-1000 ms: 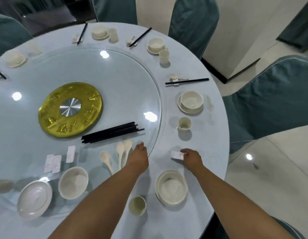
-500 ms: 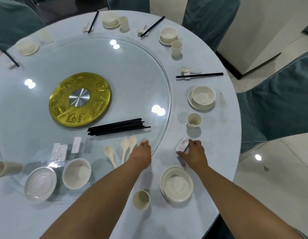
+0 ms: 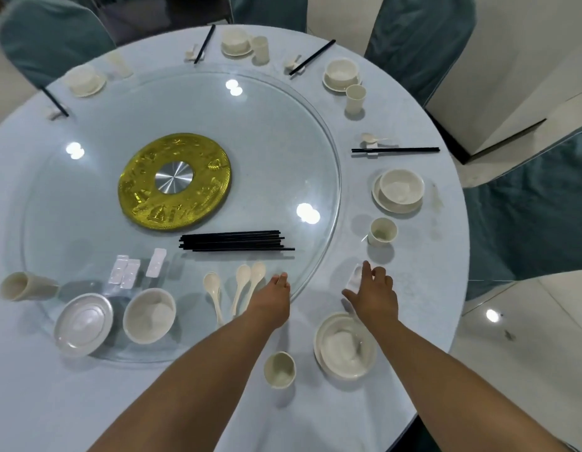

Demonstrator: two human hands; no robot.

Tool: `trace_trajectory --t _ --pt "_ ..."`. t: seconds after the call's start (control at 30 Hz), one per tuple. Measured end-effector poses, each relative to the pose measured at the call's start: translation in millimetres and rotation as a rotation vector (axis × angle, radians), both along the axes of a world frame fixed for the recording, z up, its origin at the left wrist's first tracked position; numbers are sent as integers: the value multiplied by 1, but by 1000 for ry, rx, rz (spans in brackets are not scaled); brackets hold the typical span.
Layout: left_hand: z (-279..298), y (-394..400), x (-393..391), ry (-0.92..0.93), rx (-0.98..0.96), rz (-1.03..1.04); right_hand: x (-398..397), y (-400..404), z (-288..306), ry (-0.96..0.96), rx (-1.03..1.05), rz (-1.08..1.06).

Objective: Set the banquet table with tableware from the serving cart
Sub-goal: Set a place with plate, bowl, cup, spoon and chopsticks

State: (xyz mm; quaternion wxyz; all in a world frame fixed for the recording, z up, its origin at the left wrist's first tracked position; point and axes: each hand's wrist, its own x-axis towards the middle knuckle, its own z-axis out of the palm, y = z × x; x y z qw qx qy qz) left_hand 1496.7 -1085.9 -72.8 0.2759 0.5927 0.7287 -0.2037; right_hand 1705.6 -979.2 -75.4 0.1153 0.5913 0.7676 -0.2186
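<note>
Left hand (image 3: pixel 272 296) rests at the glass turntable (image 3: pixel 267 132) edge.

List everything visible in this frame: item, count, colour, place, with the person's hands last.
Round banquet table: one, pale blue cloth.
Glass turntable: one, clear, centre; gold disc in the middle.
Black chopsticks bundle: one, on the turntable.
Cream spoons: three, turntable near edge.
White chopstick rests: three, turntable left.
Loose white plate and cream bowl: one each, turntable near left.
Cream cup on its side: one, far left.
Near setting: bowl on plate, cup.
Right setting: bowl on plate, cup, laid chopsticks.
Teal-covered chairs: several, around.
Left hand: at turntable edge.
Right hand: fingers on a small white rest.
</note>
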Motion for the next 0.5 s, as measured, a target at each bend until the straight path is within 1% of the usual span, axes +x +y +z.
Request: trace_trajectory --t 0.07,0.13,0.2,0.23,0.3,0.37,0.43,0.5 --pt "8 -4 -1 -46 64 48 -5 -5 9 30 1 -2" --pt "18 -18 -6 -100 169 150 -14 -13 19 56 6 11" --pt "23 -35 -15 -78 276 245 -21 -19 26 98 10 25" --pt "23 -47 -22 -44 296 278 -24 -24 28 121 8 33" --pt "23 -65 -41 -13 299 422 -30 -30 33 149 5 43" --pt "26 -78 -59 -4 256 549 -35 -40 38 159 6 40" --pt "29 -83 -70 -11 203 642 -38 -49 40 168 13 47" --pt "30 -82 -74 -29 169 689 -37 -58 41 187 10 51"
